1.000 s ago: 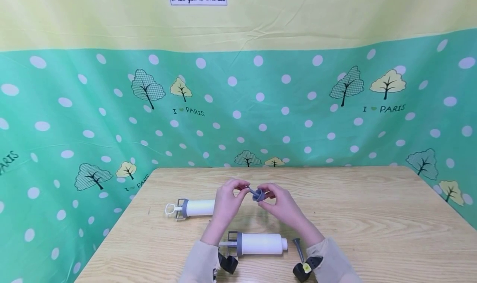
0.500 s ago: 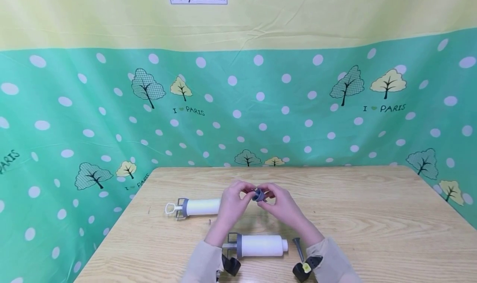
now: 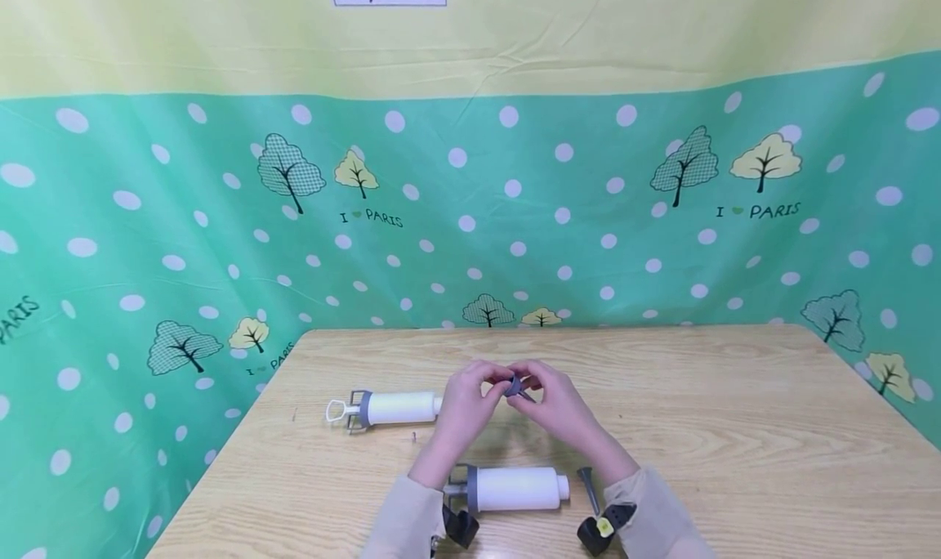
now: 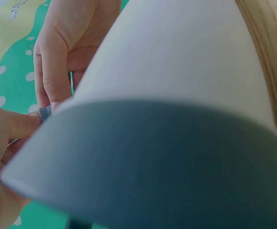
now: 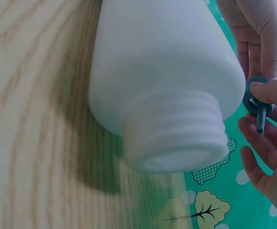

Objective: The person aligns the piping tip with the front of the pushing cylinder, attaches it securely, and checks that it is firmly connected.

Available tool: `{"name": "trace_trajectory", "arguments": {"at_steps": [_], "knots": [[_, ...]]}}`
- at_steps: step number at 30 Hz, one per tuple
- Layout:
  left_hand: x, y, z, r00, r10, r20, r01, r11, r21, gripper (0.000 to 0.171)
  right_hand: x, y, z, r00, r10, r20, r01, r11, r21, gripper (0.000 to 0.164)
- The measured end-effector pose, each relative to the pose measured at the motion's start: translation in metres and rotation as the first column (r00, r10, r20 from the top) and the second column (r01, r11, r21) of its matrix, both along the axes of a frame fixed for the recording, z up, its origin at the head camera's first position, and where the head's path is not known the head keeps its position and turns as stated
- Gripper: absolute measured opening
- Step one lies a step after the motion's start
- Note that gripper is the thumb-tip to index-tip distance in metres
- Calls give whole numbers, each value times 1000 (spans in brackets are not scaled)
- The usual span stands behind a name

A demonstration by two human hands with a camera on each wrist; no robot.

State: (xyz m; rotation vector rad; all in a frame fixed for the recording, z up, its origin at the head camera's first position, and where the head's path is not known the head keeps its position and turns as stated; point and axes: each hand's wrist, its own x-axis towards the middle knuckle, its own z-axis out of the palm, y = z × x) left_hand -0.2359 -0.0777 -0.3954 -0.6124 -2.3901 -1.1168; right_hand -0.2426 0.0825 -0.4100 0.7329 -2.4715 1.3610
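Note:
My left hand [image 3: 470, 400] and right hand [image 3: 551, 397] meet above the table, fingertips pinching a small grey screw cap [image 3: 513, 386] from either side. A thin grey nozzle [image 5: 261, 123] sticks out through the cap's hole, in the right wrist view, toward my right palm. Below my wrists lies a syringe-like sausage stuffer, its white barrel [image 3: 518, 489] fitted with a grey flange [image 4: 148, 162]. Its threaded mouth [image 5: 176, 133] faces right and is bare. My left forearm hides part of its plunger. Left fingertips partly cover the cap.
A second white stuffer [image 3: 403, 408] with a loop handle [image 3: 336, 412] lies farther back, left of my left hand. A grey funnel-shaped tube [image 3: 589, 491] lies beside my right wrist. One tiny piece [image 3: 414, 437] sits on the wooden table [image 3: 698, 404], with a patterned cloth behind.
The nozzle, held in my left fingers on the cap's left, has gone into the cap and now points out on the right. My left hand has moved slightly right; my right hand stayed nearly still.

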Motion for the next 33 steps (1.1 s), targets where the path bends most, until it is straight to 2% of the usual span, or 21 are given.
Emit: {"name": "trace_trajectory", "arguments": {"at_steps": [12,17,23,26,29,33], "knots": [[0,-1,4,999,-5,48,7,1000,-25,14,0,0,0,1000,4,1,-4,1000,-3,37],[-1,-10,7,998,44,42,-43,998,-40,15,0,1,2,1000,-6,18,6,1000,-7,40],[-5,-32,12,993,114,38,-114,993,-17,18,0,0,3,999,-17,48,17,1000,-3,42],[-7,-45,12,987,150,59,-146,987,-67,22,-1,0,1,998,-16,58,16,1000,-2,42],[-9,-59,12,978,176,114,-159,977,-144,28,-2,1,-1,998,-17,62,17,1000,-8,42],[-12,-78,11,958,214,191,-161,952,-260,34,-2,2,-2,998,-10,63,11,1000,-11,42]]}}
